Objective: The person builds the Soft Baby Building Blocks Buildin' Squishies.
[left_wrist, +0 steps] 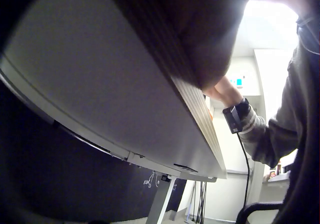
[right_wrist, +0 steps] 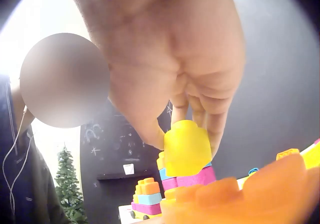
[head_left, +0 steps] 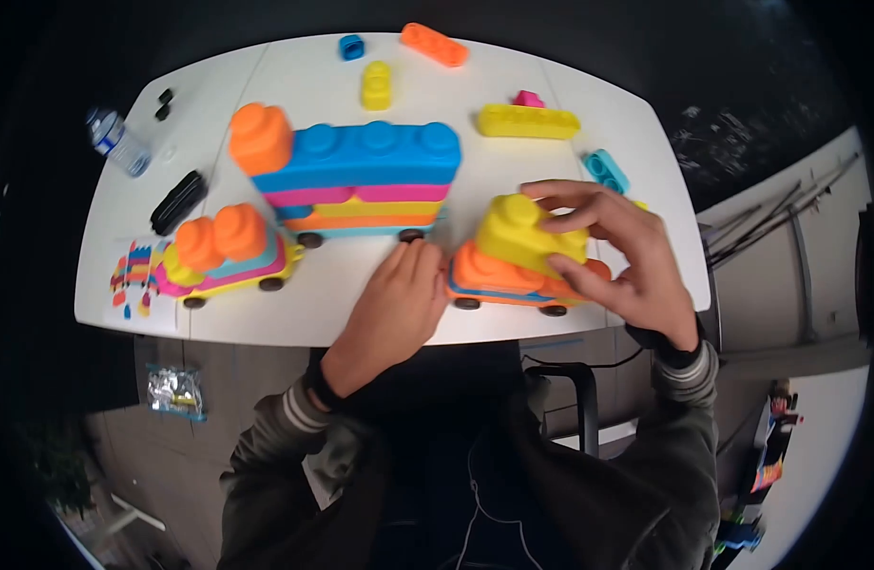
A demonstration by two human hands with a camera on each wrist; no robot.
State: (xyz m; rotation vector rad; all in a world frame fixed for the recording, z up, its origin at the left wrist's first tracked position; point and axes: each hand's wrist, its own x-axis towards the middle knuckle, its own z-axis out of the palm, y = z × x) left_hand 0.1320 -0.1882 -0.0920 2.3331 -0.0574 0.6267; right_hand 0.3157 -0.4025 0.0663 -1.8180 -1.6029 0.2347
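Observation:
My right hand (head_left: 617, 242) pinches a yellow toy building block (head_left: 513, 233) between thumb and fingers, over the right-hand toy wagon (head_left: 494, 275), which has orange blocks on top and dark wheels. In the right wrist view the yellow block (right_wrist: 187, 146) shows below the palm, with the thumb on one side and fingers on the other. My left hand (head_left: 394, 294) rests at the table's near edge, fingers close together, right beside that wagon's left end. Behind it stands a tall wagon (head_left: 361, 171) stacked in blue, pink, yellow and orange.
At left are a smaller block wagon (head_left: 232, 256), a printed picture sheet (head_left: 137, 304), a black case (head_left: 178, 202) and a water bottle (head_left: 118, 142). Loose blocks lie toward the back: a long yellow one (head_left: 529, 122), an orange one (head_left: 434, 45) and a teal one (head_left: 607, 171).

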